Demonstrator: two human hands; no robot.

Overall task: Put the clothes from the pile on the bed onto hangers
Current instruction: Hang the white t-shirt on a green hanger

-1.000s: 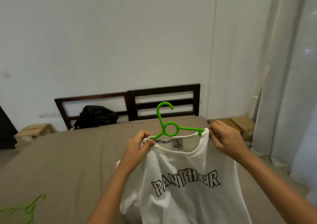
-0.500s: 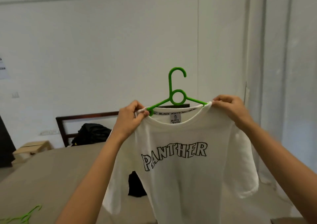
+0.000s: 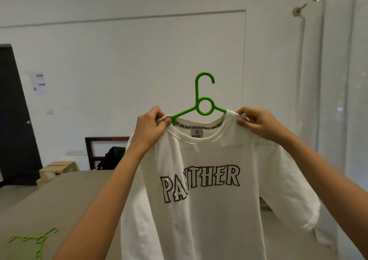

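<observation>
A white T-shirt (image 3: 207,210) printed PANTHER hangs in the air in front of me on a green hanger (image 3: 201,104), whose hook stands upright above the collar. My left hand (image 3: 153,126) pinches the shirt's left shoulder at the collar, over the hanger's arm. My right hand (image 3: 256,120) pinches the right shoulder the same way. The hanger's arms are mostly hidden inside the shirt.
The bed (image 3: 49,204) with a brown cover lies below, with more green hangers (image 3: 33,240) at the lower left. A dark headboard (image 3: 99,150), a black bag (image 3: 113,158) and a cardboard box (image 3: 57,168) stand behind. White curtains (image 3: 342,100) hang at the right.
Both hands have lifted the shirt and hanger from just above the bed up in front of the wall. The shirt now hangs free.
</observation>
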